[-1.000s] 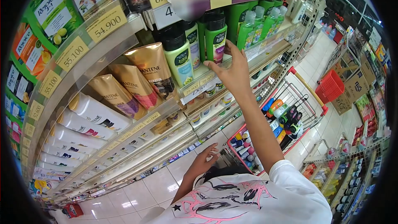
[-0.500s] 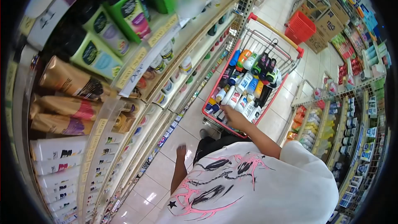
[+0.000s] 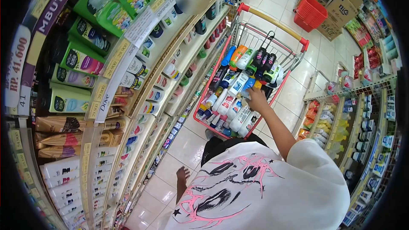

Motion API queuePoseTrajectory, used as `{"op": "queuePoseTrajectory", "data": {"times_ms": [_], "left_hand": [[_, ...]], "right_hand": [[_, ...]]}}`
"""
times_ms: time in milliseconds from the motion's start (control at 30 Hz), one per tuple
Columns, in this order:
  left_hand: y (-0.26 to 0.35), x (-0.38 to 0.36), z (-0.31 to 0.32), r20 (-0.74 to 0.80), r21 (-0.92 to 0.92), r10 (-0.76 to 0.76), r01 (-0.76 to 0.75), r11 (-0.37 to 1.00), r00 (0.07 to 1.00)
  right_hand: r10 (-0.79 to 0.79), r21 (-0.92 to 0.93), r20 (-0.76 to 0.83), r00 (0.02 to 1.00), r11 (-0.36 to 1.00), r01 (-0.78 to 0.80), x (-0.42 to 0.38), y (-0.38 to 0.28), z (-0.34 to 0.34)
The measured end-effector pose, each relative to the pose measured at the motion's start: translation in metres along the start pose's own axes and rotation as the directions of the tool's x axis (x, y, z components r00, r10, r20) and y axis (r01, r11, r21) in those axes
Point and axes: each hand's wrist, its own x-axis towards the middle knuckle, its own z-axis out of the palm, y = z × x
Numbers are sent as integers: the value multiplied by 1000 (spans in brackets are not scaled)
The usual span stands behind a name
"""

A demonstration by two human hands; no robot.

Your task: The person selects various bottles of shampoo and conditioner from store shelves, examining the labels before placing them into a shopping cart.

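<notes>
My right hand point(image 3: 257, 99) is in the shopping cart point(image 3: 197, 117), on top of packed bottles, with its fingers bent. It is beside a blue bottle point(image 3: 248, 86) and a yellow bottle point(image 3: 257, 84); whatever is under the fingertips is hidden. Around it lie a white bottle point(image 3: 239, 81), an orange bottle point(image 3: 239, 56), several dark bottles with black caps and several white bottles with red labels. My left hand point(image 3: 183, 173) hangs low over the tiled floor with its fingers apart, holding nothing, to the right of the shelf.
A tall shelf on the left holds green bottles point(image 3: 111, 15), gold tubes point(image 3: 59, 138) and white tubes point(image 3: 59, 172). Behind the cart's yellow handle point(image 3: 272, 21) stand red baskets point(image 3: 310, 13) and cardboard boxes point(image 3: 337, 10). More stocked shelves line the right side.
My right hand has moved from the cart's near left part up and right across the bottles. My left hand's fingers are more spread. The view has shifted, showing more of the left shelf.
</notes>
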Motion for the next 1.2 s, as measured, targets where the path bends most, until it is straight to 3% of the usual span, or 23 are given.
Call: {"op": "queuePoseTrajectory", "data": {"times_ms": [33, 100, 167, 233, 333, 500, 600, 633, 700, 733, 800, 833, 900, 933, 1000, 1033, 1067, 1100, 1133, 1167, 1200], "left_hand": [[30, -6, 27, -47, -199, -79, 68, 978, 996], [67, -31, 78, -69, -181, 128, -139, 974, 989], [90, -39, 120, -46, -129, 227, -231, 964, 973], [107, -56, 158, -53, -120, 328, -332, 936, 943], [97, -77, 187, -67, -110, 369, -374, 921, 927], [59, -85, 188, -122, -134, 371, -386, 913, 921], [69, -109, 182, -244, -64, 472, -499, 864, 847], [88, -125, 185, -256, 1, 544, -562, 827, 799], [144, -166, 197, -282, 107, 656, -657, 747, 700], [176, -185, 206, -300, 147, 697, -690, 709, 652], [227, -216, 220, -237, 102, 789, -794, 600, 566], [256, -237, 230, -204, 169, 855, -843, 510, 476], [311, -283, 255, -103, 296, 945, -897, 327, 310], [332, -301, 265, -36, 353, 971, -906, 236, 238], [359, -315, 282, -14, 338, 985, -926, 166, 172], [363, -318, 287, 39, 315, 993, -944, 97, 114], [360, -318, 289, 22, 318, 994, -944, 94, 106], [356, -314, 290, -9, 66, 975, -973, 223, 223], [356, -316, 292, -5, -194, 941, -924, 331, 338], [355, -319, 294, 52, -413, 917, -827, 381, 396], [353, -326, 293, 40, -416, 916, -827, 378, 398]], "right_hand": [[-93, -143, -85, 992, 986, 80, 18, 8, 4], [-228, -353, -191, 955, 924, 151, 52, 23, 10], [-268, -406, -220, 938, 899, 162, 82, 37, 7], [-361, -583, -214, 908, 793, 178, 103, 53, 5], [-437, -607, -120, 892, 743, 282, 117, 69, 9], [-521, -548, -105, 847, 741, 387, 117, 80, 2], [-630, -401, -141, 763, 741, 538, 100, 54, -27], [-621, -318, -246, 744, 777, 543, 89, 40, -39], [-539, -88, -424, 728, 824, 560, 71, 13, -60], [-563, -87, -422, 711, 805, 587, 63, -2, -70], [-404, 178, -580, 707, 784, 594, 47, -34, -92], [-432, 181, -575, 695, 760, 624, 39, -53, -104], [-270, 515, -538, 798, 645, 565, 25, -88, -131], [-298, 515, -537, 789, 626, 586, 22, -98, -144], [-366, 741, -206, 908, 548, 389, 19, -116, -161], [-419, 830, -217, 881, 396, 393, 21, -129, -161], [-436, 827, -220, 873, 391, 404, 21, -138, -165], [-465, 872, -207, 861, 312, 378, 19, -146, -173], [-493, 909, -193, 848, 235, 344, 17, -153, -181], [-532, 957, -92, 842, 187, 222, 17, -156, -184], [-542, 957, -86, 836, 189, 221, 17, -157, -185]]}}
